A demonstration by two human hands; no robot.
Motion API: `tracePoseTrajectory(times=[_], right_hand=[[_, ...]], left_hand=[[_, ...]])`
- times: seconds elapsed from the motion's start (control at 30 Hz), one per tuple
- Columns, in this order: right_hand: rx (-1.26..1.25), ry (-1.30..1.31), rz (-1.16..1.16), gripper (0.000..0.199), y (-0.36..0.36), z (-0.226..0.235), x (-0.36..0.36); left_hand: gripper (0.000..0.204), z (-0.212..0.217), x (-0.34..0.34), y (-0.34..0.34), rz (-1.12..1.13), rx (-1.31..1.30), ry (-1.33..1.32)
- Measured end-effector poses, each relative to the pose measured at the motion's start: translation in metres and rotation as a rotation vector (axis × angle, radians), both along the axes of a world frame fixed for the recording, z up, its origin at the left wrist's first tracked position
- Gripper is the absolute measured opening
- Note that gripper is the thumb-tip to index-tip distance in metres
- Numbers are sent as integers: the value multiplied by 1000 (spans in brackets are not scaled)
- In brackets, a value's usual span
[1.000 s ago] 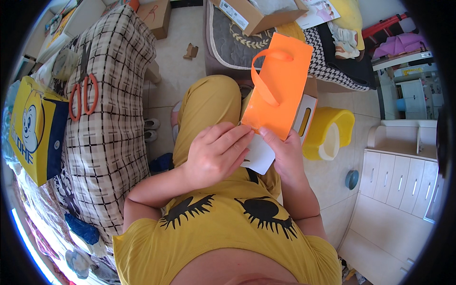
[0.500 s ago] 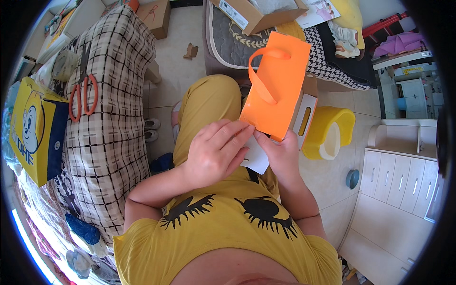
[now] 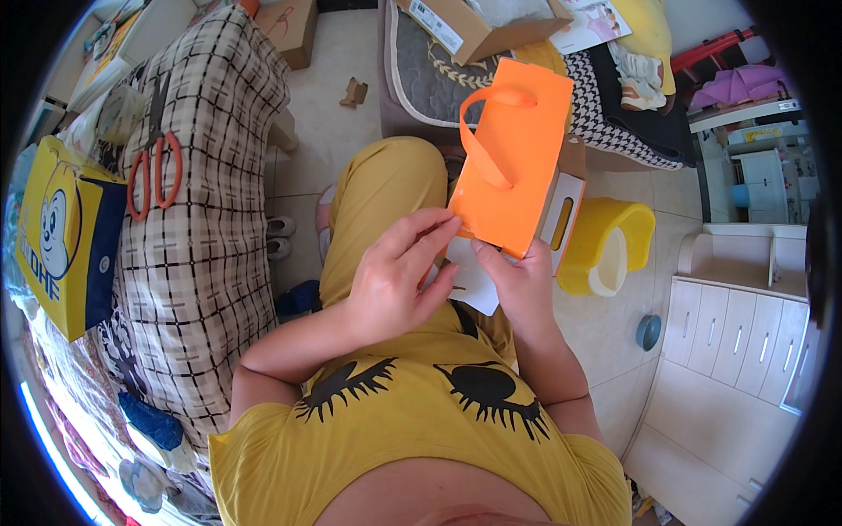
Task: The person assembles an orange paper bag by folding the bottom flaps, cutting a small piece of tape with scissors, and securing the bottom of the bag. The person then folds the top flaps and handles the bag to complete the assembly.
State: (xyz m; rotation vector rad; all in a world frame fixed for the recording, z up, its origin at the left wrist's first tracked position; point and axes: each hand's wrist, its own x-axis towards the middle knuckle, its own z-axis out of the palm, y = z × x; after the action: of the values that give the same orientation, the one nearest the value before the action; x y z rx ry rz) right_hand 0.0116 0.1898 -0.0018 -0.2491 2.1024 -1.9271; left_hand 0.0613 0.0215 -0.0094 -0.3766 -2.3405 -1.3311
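In front of me, tilted, is an orange gift box (image 3: 523, 167) with an orange ribbon handle (image 3: 481, 149) looped on its upper face. My right hand (image 3: 521, 282) grips its near end, the thumb on the edge and the other fingers hidden below. My left hand (image 3: 395, 273) is beside the near left corner, fingertips touching the orange edge and thumb held apart from the fingers. Between the hands a white flap (image 3: 474, 285) hangs from the near end. A white side panel with a dark slot (image 3: 564, 224) shows along the box's right side.
Left, a checked cloth (image 3: 210, 175) bears red-handled scissors (image 3: 156, 171) and a yellow and blue box (image 3: 70, 237). Ahead are an open cardboard box (image 3: 478, 39) and white shoes (image 3: 640, 77). To the right stand a yellow potty seat (image 3: 605, 245), a blue bowl (image 3: 649, 331) and pale drawers (image 3: 732, 333).
My left hand's fingers have shifted slightly left and up along the box's near corner, uncovering more of the edge and white flap. The box and right hand stay nearly still.
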Motion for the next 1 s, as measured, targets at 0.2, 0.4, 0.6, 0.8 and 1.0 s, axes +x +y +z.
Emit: tracePoseTrajectory(times=[0.2, 0.4, 0.6, 0.8, 1.0], right_hand=[[14, -29, -1, 21, 1, 3, 0], [4, -60, 2, 22, -2, 14, 0], [-18, -81, -11, 22, -4, 16, 1], [-15, -18, -12, 21, -5, 15, 1], [-5, -27, -35, 20, -13, 16, -1]], left_hand=[[46, 0, -3, 1, -4, 29, 4], [44, -4, -5, 6, 9, 32, 30], [42, -4, -6, 6, 32, -25, 87], [42, -6, -6, 6, 53, -92, 133], [42, -7, -5, 3, 96, -203, 226]])
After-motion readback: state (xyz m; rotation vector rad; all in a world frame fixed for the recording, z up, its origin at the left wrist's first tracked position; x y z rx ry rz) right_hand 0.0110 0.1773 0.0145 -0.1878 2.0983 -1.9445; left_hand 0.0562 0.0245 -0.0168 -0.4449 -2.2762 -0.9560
